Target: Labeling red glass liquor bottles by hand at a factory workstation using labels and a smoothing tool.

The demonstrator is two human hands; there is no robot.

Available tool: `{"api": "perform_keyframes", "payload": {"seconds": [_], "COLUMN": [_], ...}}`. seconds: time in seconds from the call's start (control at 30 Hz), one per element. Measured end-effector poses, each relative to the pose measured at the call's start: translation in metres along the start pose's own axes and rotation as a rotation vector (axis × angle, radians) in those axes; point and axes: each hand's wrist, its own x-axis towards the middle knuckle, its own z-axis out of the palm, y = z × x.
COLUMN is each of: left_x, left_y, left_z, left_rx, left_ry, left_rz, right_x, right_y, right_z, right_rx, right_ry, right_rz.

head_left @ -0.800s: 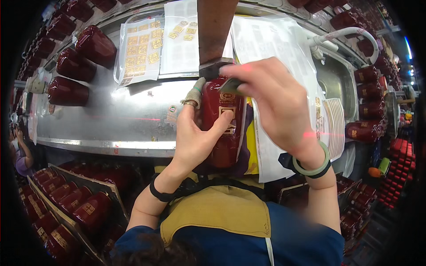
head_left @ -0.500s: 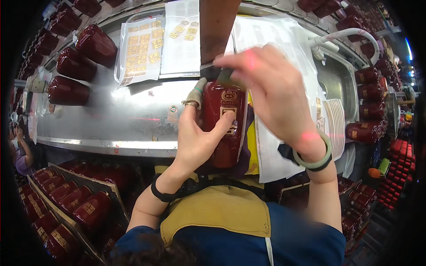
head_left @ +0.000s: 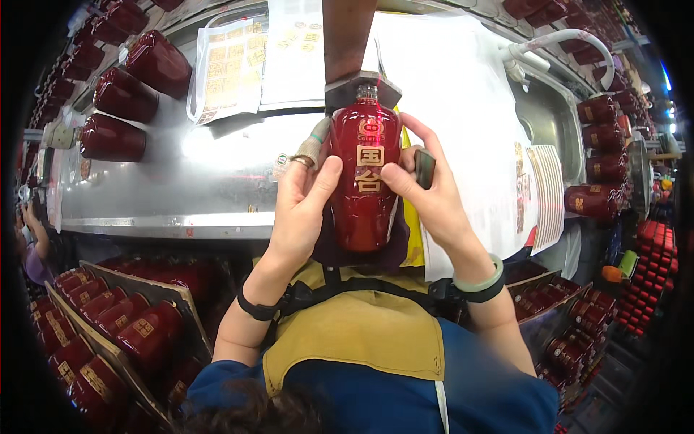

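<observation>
A glossy dark-red bottle lies on a dark purple cloth, its bare glass neck pointing away from me. Gold characters and an emblem run down its front. My left hand is closed against its left side, thumb near the edge; one finger wears a fabric finger cover. On the other side, my right hand rests its thumb by the lower gold character and stretches its index finger along the shoulder. A small dark-green scraper is tucked in the right hand's fingers.
Red bottles stand left on the metal worktop. Sheets of gold stickers lie in a tray behind. A brown post rises beyond the bottle. White paper, a sink and faucet are right; bottle crates flank me below.
My right hand has come down from above the bottle's neck to its right side. The left thumb has slid off the gold characters to the left side, uncovering them.
</observation>
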Motion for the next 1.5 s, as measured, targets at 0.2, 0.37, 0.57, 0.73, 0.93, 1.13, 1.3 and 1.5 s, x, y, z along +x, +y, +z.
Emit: {"api": "perform_keyframes", "payload": {"seconds": [0.2, 0.37, 0.57, 0.73, 0.93, 1.13, 1.3, 1.5], "left_x": [-0.004, -0.003, -0.003, -0.003, -0.005, -0.007, -0.006, -0.005], "left_y": [-0.002, -0.001, -0.005, -0.006, -0.003, -0.004, 0.002, 0.000], "left_z": [0.005, 0.005, 0.010, 0.008, 0.003, 0.001, -0.011, -0.011], "left_rx": [0.160, 0.135, 0.167, 0.176, 0.160, 0.067, 0.103, 0.091], "left_ry": [-0.013, -0.033, 0.000, -0.019, -0.089, -0.090, 0.037, 0.039], "left_rz": [0.070, 0.025, 0.150, 0.143, 0.047, 0.092, 0.166, 0.165], "right_x": [-0.005, -0.005, -0.004, -0.004, -0.004, 0.020, 0.000, 0.052], "right_y": [0.010, 0.010, 0.015, 0.017, 0.004, -0.031, -0.051, -0.066], "right_z": [0.004, 0.003, 0.002, 0.002, -0.005, -0.012, 0.012, 0.005], "right_rx": [0.077, 0.063, 0.022, 0.046, -0.060, -0.672, -1.030, -1.025], "right_ry": [0.043, 0.036, 0.039, 0.041, 0.004, 0.157, -0.343, -0.044], "right_rz": [0.022, 0.013, -0.020, -0.013, -0.021, -0.711, -1.333, -0.947]}}
